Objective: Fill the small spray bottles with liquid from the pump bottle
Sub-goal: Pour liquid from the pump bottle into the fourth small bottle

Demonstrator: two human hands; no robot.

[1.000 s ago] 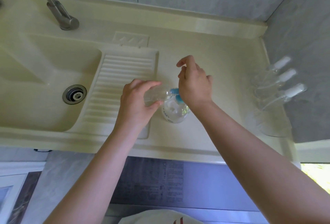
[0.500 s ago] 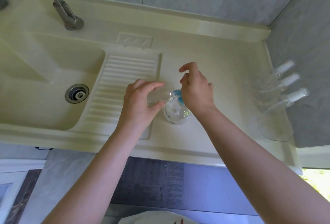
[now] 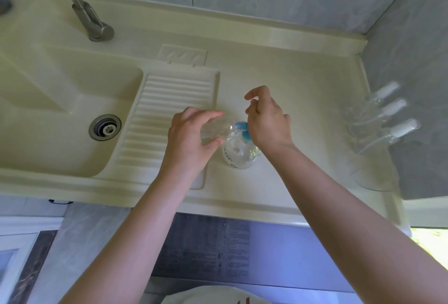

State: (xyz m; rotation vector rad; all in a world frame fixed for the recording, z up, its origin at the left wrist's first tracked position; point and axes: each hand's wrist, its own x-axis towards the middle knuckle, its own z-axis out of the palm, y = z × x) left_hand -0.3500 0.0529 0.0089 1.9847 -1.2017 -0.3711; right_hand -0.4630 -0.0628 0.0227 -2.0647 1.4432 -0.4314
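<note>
Filling at the cream moulded sink counter [image 3: 303,100], mid-pump.

Ribbed draining board [image 3: 174,114] to the left, grey tiled corner wall [image 3: 407,56] close on the right, open counter behind. Round clear pump bottle with blue nozzle [image 3: 238,153] standing upright between both wrists. Left hand [image 3: 191,139] wrapped round a small clear spray bottle [image 3: 215,130], tilted, mouth against the nozzle. Right hand [image 3: 268,122] pressing the pump head, fingers curled over it. Three white-capped clear spray bottles [image 3: 385,119] leaning at the wall. Likely slip: mouth drifting off the nozzle, spilling liquid; hard pressing tipping the bottle.
</note>
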